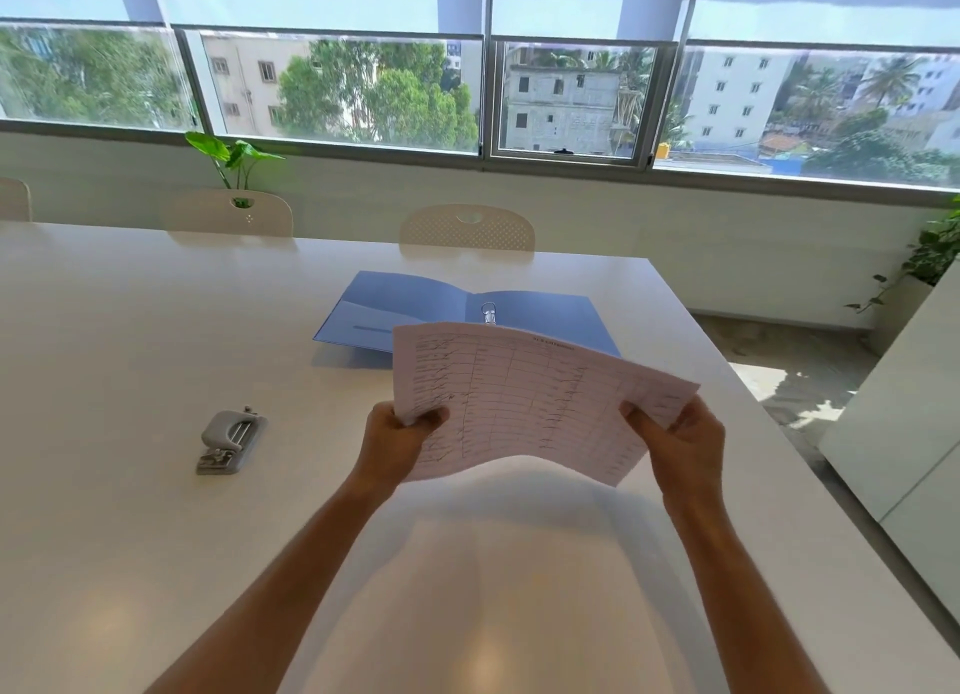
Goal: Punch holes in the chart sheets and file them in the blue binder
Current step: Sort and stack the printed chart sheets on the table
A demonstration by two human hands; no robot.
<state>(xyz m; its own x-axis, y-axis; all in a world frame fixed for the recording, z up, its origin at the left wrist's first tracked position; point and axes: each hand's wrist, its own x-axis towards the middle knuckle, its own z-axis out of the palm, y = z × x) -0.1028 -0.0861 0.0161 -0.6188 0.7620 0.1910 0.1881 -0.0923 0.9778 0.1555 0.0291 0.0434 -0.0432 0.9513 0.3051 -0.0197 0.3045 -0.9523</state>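
Pinching the chart sheets [524, 402] mid-frame above the counter [130, 340], both hands' fingers [434, 417] hold them unpunched; next probably the punch [231, 440] at left, then the open blue binder [410, 304] behind.

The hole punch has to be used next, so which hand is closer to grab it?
Probably the left hand: the hole punch lies on its side; the right hand would cross over.

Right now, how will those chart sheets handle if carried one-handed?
Probably floppy: the chart sheets already sag between the left hand and right hand. Likely light, and loose, so they may fan apart.
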